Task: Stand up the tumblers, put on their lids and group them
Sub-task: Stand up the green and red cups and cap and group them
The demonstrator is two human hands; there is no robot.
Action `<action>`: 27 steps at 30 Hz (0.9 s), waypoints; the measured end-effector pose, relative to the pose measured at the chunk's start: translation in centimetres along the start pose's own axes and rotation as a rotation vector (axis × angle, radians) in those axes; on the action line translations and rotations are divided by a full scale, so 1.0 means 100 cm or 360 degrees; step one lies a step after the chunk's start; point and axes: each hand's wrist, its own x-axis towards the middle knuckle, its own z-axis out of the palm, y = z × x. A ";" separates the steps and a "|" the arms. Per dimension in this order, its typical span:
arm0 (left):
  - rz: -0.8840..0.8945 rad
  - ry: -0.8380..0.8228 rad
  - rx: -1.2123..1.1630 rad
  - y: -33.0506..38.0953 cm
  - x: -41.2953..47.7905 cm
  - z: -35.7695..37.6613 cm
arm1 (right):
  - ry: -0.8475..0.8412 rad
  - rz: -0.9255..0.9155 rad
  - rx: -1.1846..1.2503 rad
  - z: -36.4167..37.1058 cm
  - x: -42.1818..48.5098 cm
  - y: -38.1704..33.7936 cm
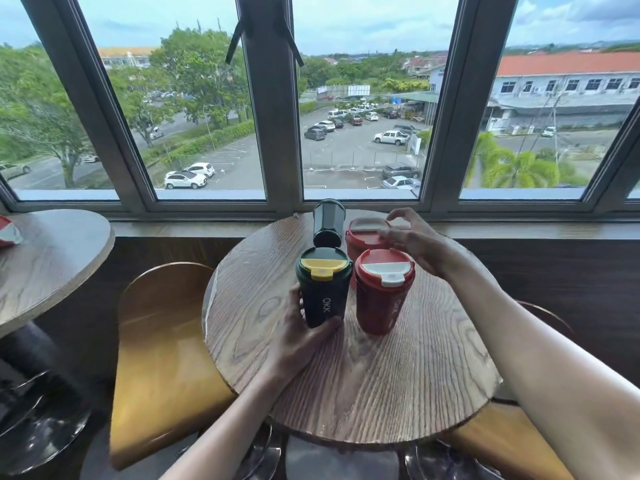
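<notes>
On the round wooden table point(363, 386) stand two lidded tumblers side by side: a dark green tumbler point(320, 303) with a yellow-flap lid and a red tumbler point(382, 303) with a white-flap lid. My left hand point(299, 336) grips the green one low on its body. Behind them stands a second red tumbler point(363, 237) with its lid on, partly hidden. My right hand point(414, 242) hovers at that lid's right side, fingers spread and touching it. A dark green tumbler point(328, 221) lies on its side at the far edge, its base toward me, without a lid.
A yellow-brown chair point(162, 358) stands left of the table and another seat point(502, 441) sits at lower right. A second wooden table point(52, 258) is at far left. The window sill point(519, 226) runs right behind the table.
</notes>
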 end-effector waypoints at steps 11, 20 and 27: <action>-0.0101 -0.0105 -0.0209 0.025 -0.008 -0.006 | 0.0077 0.0163 0.0085 0.010 -0.002 0.001; -0.0442 0.0436 -0.0347 0.052 0.107 -0.031 | -0.0089 0.0105 -0.0137 0.002 0.021 -0.007; -0.0704 -0.0122 0.0179 0.065 0.234 0.004 | -0.0373 0.0212 -0.0086 -0.007 0.050 -0.002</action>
